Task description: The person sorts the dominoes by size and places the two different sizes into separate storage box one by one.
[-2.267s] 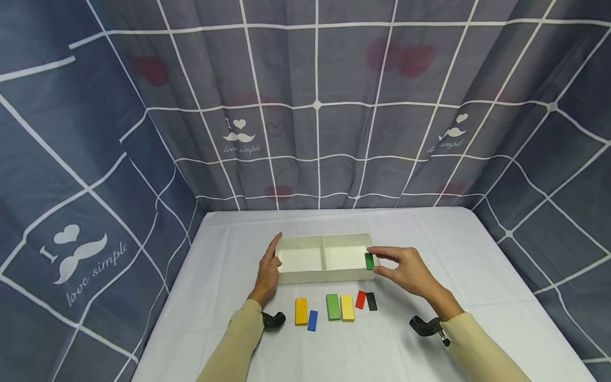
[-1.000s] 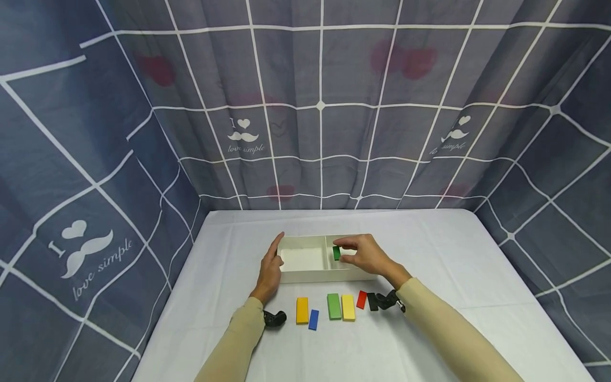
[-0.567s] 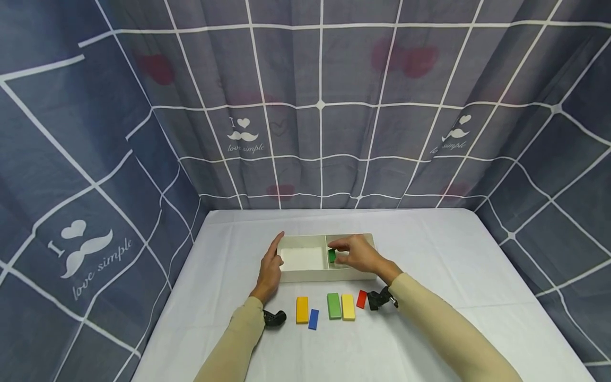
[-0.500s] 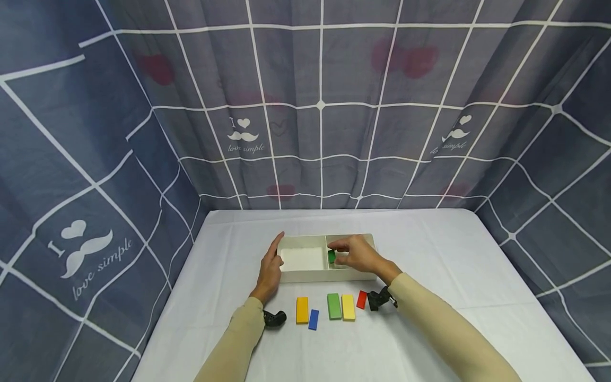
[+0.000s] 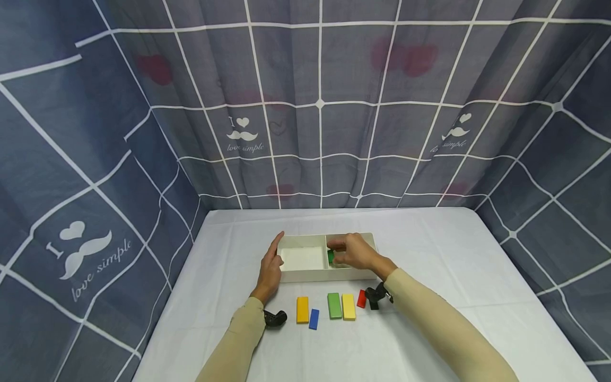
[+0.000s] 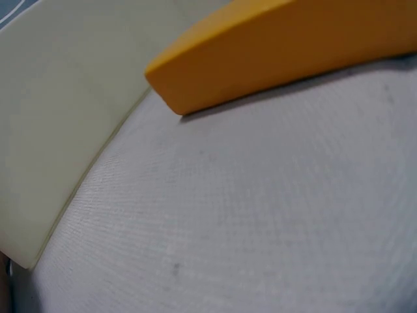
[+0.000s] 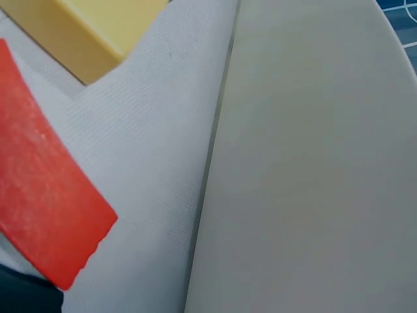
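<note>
A white two-compartment tray [image 5: 305, 275] stands mid-table. My right hand [image 5: 350, 251] reaches into its right compartment and pinches a small green block [image 5: 330, 256] close to the divider. My left hand [image 5: 270, 268] rests against the tray's left end, index finger stretched along the wall. In front of the tray lie an orange block [image 5: 301, 310], a blue block [image 5: 313, 319], a large green block [image 5: 333, 305], a yellow block [image 5: 348, 306] and a red block [image 5: 361, 298]. The right wrist view shows the red block [image 7: 45, 215], the yellow block [image 7: 85, 29] and the tray wall [image 7: 306, 169]. The left wrist view shows the orange block [image 6: 280, 45].
A white cloth covers the table [image 5: 429, 254]. Checked blue curtains [image 5: 315, 106] close in the back and both sides. Black wrist-camera mounts sit by my left wrist [image 5: 274, 318] and my right wrist [image 5: 374, 295], the right one hiding what lies beside the red block.
My right hand carried the small green block from the tray's right end leftwards into the right compartment, then lowered it near the divider. The left hand stayed put.
</note>
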Demonstrator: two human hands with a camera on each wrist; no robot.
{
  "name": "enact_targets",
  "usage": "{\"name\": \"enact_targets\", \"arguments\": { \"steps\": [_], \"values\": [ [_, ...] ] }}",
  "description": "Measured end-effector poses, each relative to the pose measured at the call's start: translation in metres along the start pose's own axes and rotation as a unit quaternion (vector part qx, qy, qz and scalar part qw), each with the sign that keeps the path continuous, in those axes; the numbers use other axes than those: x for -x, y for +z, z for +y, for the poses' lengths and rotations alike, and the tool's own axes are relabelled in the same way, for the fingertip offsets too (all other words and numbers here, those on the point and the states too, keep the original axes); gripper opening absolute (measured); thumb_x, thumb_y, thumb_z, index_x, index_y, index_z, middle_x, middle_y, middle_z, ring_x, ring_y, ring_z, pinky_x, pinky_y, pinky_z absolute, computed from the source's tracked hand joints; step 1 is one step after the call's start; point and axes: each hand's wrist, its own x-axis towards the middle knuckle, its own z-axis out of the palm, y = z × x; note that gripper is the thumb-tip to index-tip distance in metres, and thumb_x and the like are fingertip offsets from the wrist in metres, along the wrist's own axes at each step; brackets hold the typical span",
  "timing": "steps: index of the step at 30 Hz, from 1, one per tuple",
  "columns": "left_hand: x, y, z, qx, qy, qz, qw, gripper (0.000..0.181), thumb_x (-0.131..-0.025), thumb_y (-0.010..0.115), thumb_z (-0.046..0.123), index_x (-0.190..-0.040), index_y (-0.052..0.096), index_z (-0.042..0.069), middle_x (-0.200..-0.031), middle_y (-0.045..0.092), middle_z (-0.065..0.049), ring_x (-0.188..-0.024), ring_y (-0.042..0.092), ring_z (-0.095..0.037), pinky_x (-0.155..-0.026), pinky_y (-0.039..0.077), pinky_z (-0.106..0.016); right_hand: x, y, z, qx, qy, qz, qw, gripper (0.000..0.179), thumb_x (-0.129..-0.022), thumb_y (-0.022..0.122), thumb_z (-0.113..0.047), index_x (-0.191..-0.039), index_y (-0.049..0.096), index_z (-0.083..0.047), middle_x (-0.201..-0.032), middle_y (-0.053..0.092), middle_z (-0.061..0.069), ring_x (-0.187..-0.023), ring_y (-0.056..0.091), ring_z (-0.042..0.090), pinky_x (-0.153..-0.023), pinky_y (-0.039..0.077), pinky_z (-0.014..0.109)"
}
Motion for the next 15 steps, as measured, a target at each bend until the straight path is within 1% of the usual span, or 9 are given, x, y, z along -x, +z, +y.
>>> {"name": "enact_targets", "arguments": {
  "steps": [2,8,12,15],
  "values": [
    [0.0002,0.0000,0.0013,0.000,-0.001,-0.001,1.0000,0.084,-0.093,0.036,-0.005,-0.172,0.037,0.023,-0.178,0.035,-0.012,-0.165,0.031,-0.039,-0.134,0.023,-0.064,-0.0015,0.0005,0.0014,-0.008,0.007,-0.005,0.9999,0.050,-0.087,0.089,-0.006,-0.135,0.077,-0.005,-0.127,0.081,0.007,-0.116,0.078,0.021,-0.103,0.063,0.040],
    [0.0001,0.0023,0.0021,0.002,-0.006,0.001,1.0000,0.083,-0.093,0.036,-0.005,-0.172,0.037,0.022,-0.177,0.036,-0.013,-0.164,0.034,-0.039,-0.134,0.024,-0.064,-0.0035,0.0012,0.0038,-0.036,0.012,-0.016,0.9991,0.051,-0.084,0.091,-0.001,-0.133,0.077,0.000,-0.127,0.081,0.012,-0.116,0.079,0.026,-0.100,0.064,0.038],
    [-0.0005,0.0016,0.0013,-0.007,-0.009,-0.002,0.9999,0.083,-0.094,0.036,-0.004,-0.173,0.035,0.022,-0.179,0.034,-0.011,-0.166,0.031,-0.038,-0.135,0.022,-0.063,-0.0059,0.0019,0.0043,-0.045,0.014,-0.017,0.9987,0.052,-0.081,0.092,0.000,-0.132,0.077,-0.002,-0.126,0.081,0.011,-0.116,0.079,0.025,-0.100,0.064,0.036],
    [-0.0012,-0.0002,0.0012,-0.013,-0.013,-0.002,0.9998,0.084,-0.094,0.035,-0.003,-0.173,0.034,0.025,-0.180,0.032,-0.009,-0.167,0.030,-0.036,-0.135,0.022,-0.062,-0.0086,0.0019,0.0047,-0.046,0.008,-0.018,0.9988,0.053,-0.080,0.093,0.000,-0.131,0.078,-0.003,-0.125,0.081,0.010,-0.115,0.079,0.025,-0.100,0.064,0.034]
  ]
}}
